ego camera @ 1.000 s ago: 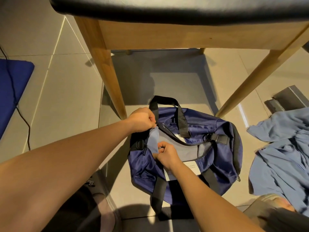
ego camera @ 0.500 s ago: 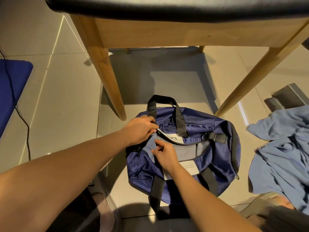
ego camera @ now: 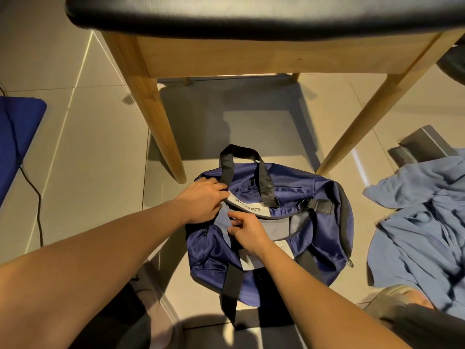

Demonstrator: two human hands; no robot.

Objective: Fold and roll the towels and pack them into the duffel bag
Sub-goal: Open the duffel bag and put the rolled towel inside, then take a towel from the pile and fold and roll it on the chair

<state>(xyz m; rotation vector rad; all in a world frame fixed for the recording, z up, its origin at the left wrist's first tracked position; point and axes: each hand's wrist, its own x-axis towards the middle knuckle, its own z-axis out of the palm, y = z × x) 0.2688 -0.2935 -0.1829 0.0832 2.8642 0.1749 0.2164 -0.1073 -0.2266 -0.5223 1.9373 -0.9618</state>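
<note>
Head view, looking down at tiled floor under a chair.

- Left hand: fingers curled over the left end of the duffel bag, gripping the fabric by the mouth of the bag. Knuckles up, thumb hidden beneath.
- Right hand: just nearer than the left hand and almost touching it. Thumb and forefinger pinch the grey lining at the near lip of the opening; the other fingers are loosely curled.
- The bag is navy and lies slumped on the floor under both hands, reaching to the right of them. Its mouth gapes partway, with grey lining showing to the right of the right hand. What is inside cannot be told.
- A black carry handle arches up just beyond the left hand. A white label with dark lettering lies between the two hands and that handle's far strap.
- A second black strap runs toward the camera under the right wrist.
- Blue towel: crumpled loose on the floor, well right of the right hand, apart from the bag.
- A grey box-like thing lies beyond the towel.
- Wooden chair leg stands just beyond the left hand; another leg stands far right. The black seat is overhead.
- A blue mat and a black cable lie well left of the left forearm.
</note>
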